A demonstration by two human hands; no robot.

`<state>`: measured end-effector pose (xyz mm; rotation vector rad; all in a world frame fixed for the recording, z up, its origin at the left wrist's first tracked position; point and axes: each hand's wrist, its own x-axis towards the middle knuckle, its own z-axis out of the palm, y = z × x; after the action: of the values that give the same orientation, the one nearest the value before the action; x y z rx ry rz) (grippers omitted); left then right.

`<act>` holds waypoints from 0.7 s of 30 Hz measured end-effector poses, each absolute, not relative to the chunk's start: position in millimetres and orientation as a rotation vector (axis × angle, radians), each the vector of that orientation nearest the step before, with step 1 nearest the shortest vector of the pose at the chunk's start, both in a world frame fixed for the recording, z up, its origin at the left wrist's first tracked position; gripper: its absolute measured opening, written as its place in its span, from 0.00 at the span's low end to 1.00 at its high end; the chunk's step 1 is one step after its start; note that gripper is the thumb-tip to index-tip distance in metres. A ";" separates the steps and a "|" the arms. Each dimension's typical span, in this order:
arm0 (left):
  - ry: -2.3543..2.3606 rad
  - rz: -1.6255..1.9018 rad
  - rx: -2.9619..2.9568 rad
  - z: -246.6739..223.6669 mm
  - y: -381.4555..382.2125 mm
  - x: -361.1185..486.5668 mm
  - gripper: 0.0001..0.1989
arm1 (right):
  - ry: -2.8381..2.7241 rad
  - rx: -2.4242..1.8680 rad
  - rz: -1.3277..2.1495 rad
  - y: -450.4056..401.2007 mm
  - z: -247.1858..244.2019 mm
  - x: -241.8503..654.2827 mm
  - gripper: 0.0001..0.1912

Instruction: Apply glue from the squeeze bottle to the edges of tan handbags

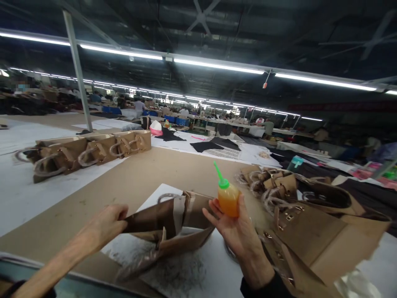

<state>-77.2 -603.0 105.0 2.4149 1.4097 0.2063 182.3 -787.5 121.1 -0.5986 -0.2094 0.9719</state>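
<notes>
A brown handbag (186, 244) lies with its mouth open towards me, its dark lining and a pale strip inside showing. One plastic-wrapped handle (139, 265) droops at the near side. My left hand (113, 219) is closed on the bag's left edge, fingers curled. In my right hand (235, 231) is a small squeeze bottle (228, 200) of orange liquid, with a green cap and a thin green nozzle tilted up to the left. The thumb and fingers wrap round its lower part, above the bag's right end. Under the bag lies a smudged white sheet (195, 273).
A row of similar bags (93, 151) stands at the left. More bags (319, 236) crowd the right side, close to my right forearm. Black fabric pieces (214, 145) and a teal-lidded container (296, 163) lie beyond. A post (77, 70) rises at the back left.
</notes>
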 end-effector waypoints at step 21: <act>0.884 0.366 2.444 131.4 -655.4 31.0 0.18 | -0.089 -0.635 1.014 -769.3 116.9 171.9 0.22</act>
<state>31.0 -655.4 131.4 2.4443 0.8840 0.3658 171.9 -769.3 116.9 -0.6352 -0.0887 1.0140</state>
